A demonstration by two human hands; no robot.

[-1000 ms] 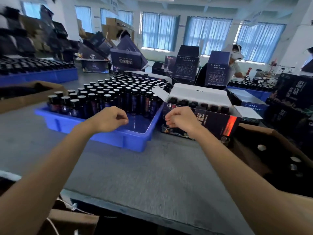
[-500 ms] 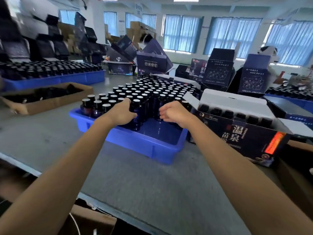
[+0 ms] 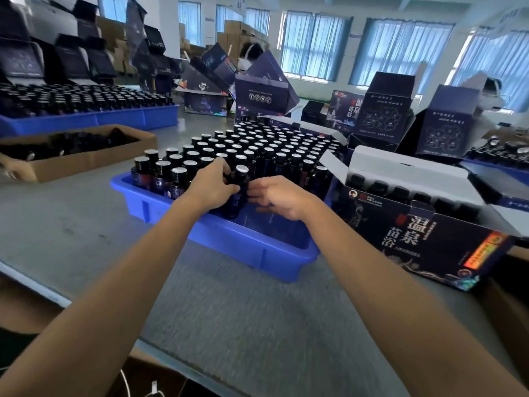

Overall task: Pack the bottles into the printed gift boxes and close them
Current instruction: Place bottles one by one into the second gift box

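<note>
One bottle [image 3: 240,177] was gripped in my left hand [image 3: 213,190] for the nearby gift box [image 3: 415,239]; my right hand's [image 3: 282,197] hold was unclear.

Daylight glows through blue-curtained windows [image 3: 315,44] from twelve to two o'clock; brown cartons [image 3: 237,32] stand stacked by a white wall [image 3: 169,21] at eleven, beyond a grey worktable [image 3: 229,325].

Grey table [image 3: 229,325], blue tray [image 3: 243,247], printed gift box [image 3: 423,247], cardboard box [image 3: 86,160]
</note>
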